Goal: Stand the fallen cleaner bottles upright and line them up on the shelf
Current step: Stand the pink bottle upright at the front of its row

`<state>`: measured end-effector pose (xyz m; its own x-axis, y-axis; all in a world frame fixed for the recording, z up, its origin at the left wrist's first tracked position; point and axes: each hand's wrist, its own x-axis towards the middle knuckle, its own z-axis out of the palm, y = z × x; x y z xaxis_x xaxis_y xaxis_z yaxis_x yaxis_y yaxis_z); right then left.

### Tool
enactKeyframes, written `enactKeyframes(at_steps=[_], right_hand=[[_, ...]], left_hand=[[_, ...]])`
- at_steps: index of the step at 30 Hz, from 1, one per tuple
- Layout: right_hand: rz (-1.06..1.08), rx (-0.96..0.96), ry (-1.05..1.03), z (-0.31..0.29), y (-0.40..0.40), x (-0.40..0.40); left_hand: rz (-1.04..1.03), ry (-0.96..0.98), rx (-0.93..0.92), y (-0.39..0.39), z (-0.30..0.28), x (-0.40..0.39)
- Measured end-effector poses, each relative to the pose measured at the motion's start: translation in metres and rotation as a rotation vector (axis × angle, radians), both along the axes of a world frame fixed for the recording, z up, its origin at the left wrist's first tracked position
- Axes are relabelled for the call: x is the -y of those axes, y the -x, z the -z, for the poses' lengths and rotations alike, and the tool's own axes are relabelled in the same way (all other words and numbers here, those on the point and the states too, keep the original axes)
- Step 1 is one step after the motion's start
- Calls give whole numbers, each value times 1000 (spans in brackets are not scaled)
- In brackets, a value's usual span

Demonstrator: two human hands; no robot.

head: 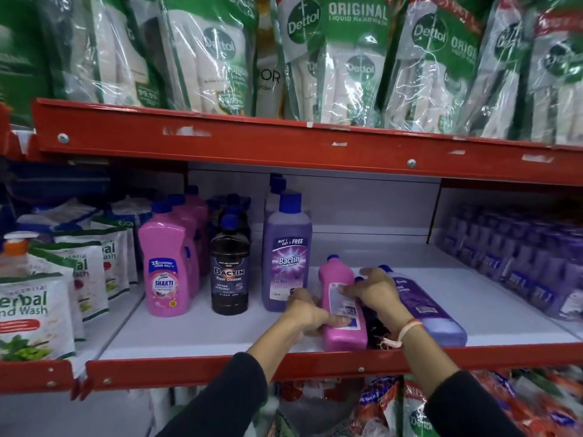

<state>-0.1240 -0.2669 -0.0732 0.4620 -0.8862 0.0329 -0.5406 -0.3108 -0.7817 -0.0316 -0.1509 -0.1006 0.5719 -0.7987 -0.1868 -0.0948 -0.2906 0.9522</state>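
Observation:
Three cleaner bottles lie flat on the white shelf [202,329], caps pointing to the back. A pink bottle [342,310] is on the left, a dark bottle [373,329] in the middle is mostly hidden, and a purple bottle [432,313] is on the right. My left hand [307,313] grips the pink bottle's left side. My right hand [373,291] rests over the pink and dark bottles, fingers spread on the pink one's label. Upright in a row to the left stand a pink Shakti bottle [167,272], a black Bactin bottle [229,269] and a purple Bactin bottle [287,253].
The red upper shelf beam [284,146] hangs low above, with Dettol pouches [340,58] on it. Herbal hand wash pouches [38,310] fill the left bay. Wrapped purple packs [517,257] line the right. The red front lip [220,367] edges the shelf.

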Motion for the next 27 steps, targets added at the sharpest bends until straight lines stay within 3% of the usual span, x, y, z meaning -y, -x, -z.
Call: enactKeyframes(at_steps=[2,5,11,21,27], right_hand=[[8,222,-84,2,6,0],[-42,388,-195,1,17,-8],[-131,580,-92,-16,10,-78],[-388,672,125,-15,-94,-202],[-467,648,108,-6,-138,-241]], left_hand=[[-7,84,97,-2,3,-5],[-1,188,209,-5,-2,-19],[-91,332,366,-22,-6,-77],[-359,395,488,-102,-3,-210],[-428,382,422,-134,15,-244]])
